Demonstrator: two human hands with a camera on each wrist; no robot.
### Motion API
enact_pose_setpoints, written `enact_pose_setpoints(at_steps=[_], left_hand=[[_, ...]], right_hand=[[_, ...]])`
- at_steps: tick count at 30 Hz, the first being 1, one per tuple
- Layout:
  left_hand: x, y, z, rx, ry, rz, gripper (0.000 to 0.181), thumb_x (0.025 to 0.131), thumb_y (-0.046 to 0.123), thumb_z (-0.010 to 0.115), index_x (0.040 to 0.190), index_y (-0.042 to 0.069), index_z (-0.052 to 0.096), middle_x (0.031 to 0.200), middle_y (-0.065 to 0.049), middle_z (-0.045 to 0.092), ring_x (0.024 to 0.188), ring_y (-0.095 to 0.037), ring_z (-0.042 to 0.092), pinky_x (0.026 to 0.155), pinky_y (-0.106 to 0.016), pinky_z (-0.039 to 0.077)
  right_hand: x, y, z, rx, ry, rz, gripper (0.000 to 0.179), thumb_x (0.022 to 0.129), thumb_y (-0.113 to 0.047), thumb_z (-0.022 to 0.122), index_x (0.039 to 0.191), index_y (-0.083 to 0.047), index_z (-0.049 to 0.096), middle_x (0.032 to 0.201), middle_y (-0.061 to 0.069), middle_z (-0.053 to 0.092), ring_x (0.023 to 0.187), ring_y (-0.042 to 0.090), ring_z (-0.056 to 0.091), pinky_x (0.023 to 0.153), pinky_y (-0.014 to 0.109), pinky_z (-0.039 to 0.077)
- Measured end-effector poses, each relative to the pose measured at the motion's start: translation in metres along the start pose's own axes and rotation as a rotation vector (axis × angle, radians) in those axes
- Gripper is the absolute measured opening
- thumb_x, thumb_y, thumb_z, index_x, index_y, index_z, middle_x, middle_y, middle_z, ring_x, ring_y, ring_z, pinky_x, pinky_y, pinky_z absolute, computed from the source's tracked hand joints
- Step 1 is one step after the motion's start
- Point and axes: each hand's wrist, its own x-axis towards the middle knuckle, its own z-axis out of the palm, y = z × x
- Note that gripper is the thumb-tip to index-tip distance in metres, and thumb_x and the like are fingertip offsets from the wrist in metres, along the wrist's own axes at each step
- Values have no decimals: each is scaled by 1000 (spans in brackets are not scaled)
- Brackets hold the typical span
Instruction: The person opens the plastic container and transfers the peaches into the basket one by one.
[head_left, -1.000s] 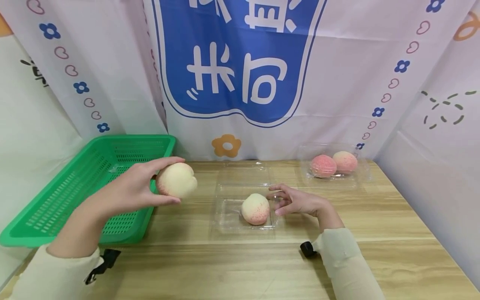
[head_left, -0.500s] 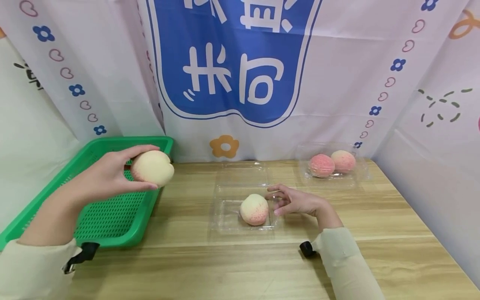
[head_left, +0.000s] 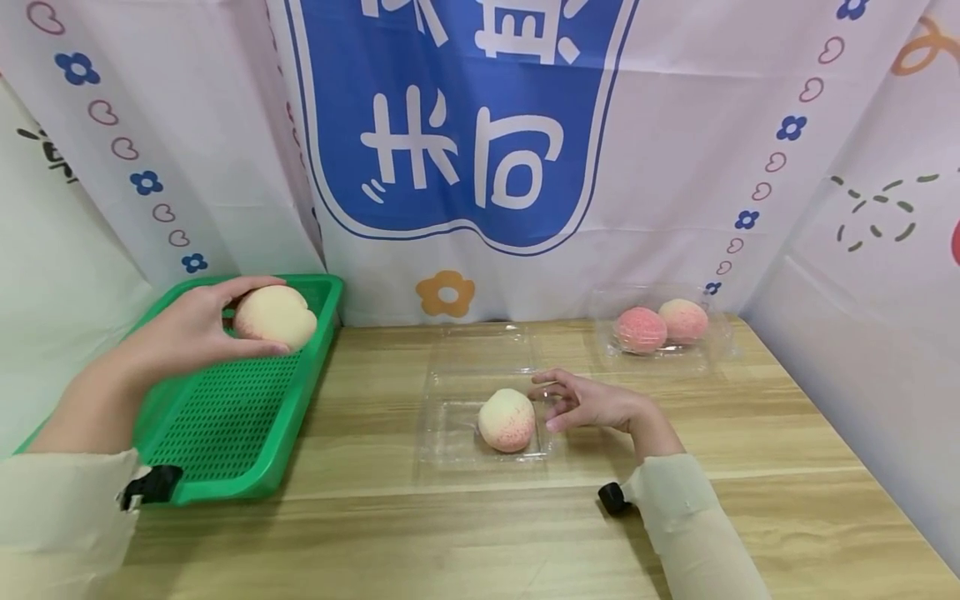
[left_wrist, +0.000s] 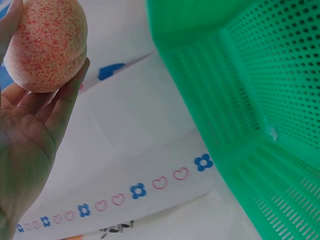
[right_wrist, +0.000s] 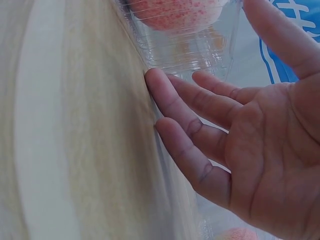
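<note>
My left hand (head_left: 187, 333) grips a pale yellow peach (head_left: 276, 318) with a pink blush, thumb and fingers around its sides. It holds the peach above the green plastic basket (head_left: 225, 425); the left wrist view shows the peach's pink-speckled side (left_wrist: 47, 45). A second peach (head_left: 507, 420) sits in the right part of an open clear plastic box (head_left: 453, 442), whose lid is folded back toward the wall. My right hand (head_left: 592, 404) rests at this box's right edge, fingers relaxed and spread in the right wrist view, nothing in its palm (right_wrist: 265, 140).
At the back right stands another clear plastic box (head_left: 701, 358) with a pink peach (head_left: 641, 330) and a paler one (head_left: 683, 321) inside. A printed cloth (head_left: 660, 167) hangs behind the wooden table (head_left: 420, 533). White side walls border both ends.
My left hand has carried its peach leftward and slightly up, from beside the basket's right rim to above the basket. My right hand has stayed by the open box.
</note>
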Motion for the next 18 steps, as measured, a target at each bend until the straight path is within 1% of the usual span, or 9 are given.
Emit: enact_pose_setpoints(at_steps=[9, 18], left_hand=[[15, -23, 4, -23, -55, -58, 88, 76, 38, 86, 147, 6, 43, 125, -25, 58, 97, -31, 54, 68, -34, 48], [26, -41, 11, -35, -73, -73, 86, 80, 38, 84, 147, 5, 42, 124, -26, 58, 98, -32, 54, 67, -33, 48]], right_hand=[[0, 1, 0, -5, -4, -17, 84, 91, -17, 72, 154, 0, 20, 157, 28, 31, 126, 36, 51, 96, 31, 48], [0, 2, -2, -13, 3, -5, 85, 92, -18, 72, 155, -1, 19, 158, 26, 30, 125, 34, 52, 97, 32, 48]])
